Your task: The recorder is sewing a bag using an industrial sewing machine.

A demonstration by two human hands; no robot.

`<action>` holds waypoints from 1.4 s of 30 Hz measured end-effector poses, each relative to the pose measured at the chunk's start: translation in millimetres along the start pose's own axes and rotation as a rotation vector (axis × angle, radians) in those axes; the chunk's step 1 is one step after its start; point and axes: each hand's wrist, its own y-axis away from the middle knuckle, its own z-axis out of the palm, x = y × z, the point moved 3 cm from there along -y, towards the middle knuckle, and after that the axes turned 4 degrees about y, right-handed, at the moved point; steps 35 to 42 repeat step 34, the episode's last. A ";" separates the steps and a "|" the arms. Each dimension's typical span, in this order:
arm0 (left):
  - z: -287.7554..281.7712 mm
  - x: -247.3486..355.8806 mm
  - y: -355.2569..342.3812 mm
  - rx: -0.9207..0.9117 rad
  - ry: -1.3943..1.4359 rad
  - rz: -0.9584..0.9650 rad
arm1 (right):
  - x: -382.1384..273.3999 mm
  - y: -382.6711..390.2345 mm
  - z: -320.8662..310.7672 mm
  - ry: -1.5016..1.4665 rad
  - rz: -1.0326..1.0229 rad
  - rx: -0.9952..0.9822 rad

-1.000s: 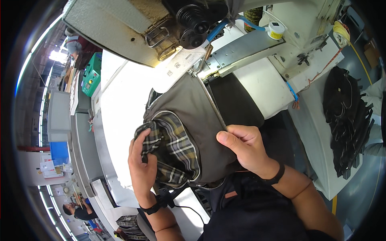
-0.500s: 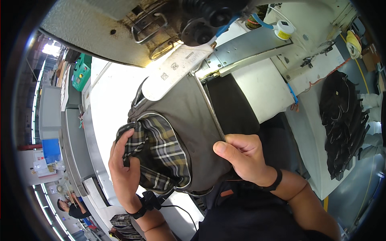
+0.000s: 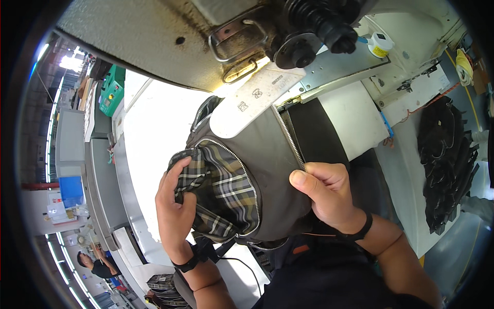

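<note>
The right hand [image 3: 329, 198] is closed in a pinch, thumb over bent fingers, gripping the right edge of the garment [image 3: 267, 170] where a metal zip [image 3: 290, 138] runs along it. The left hand [image 3: 175, 211] curls round the garment's left side, thumb on top and fingers tucked under, holding the folded-back plaid lining [image 3: 221, 193]. The garment lies spread between the two hands, on the table [image 3: 154, 129] just below the sewing machine [image 3: 206, 36]. It is dark grey-brown outside, with a green, white and black check inside, and a second zip edges the turned-over flap. Its top end slips under a pale flat guide plate [image 3: 257, 98] at the machine's foot, so that part is hidden. The lower end drops out of sight over the table edge toward the person's lap. To the right of the garment lies a heap of black pieces [image 3: 447, 165], too dark to make out singly. The left fingertips are hidden under the cloth.
</note>
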 end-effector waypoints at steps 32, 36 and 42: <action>-2.8 -56.0 -67.3 -0.135 0.128 0.054 | 13.4 -76.2 4.0 0.188 -0.150 0.096; 3.5 -59.1 -70.4 -0.209 0.326 0.023 | 7.1 -65.4 -15.7 0.222 -0.143 0.150; 3.5 -59.1 -70.4 -0.209 0.326 0.023 | 7.1 -65.4 -15.7 0.222 -0.143 0.150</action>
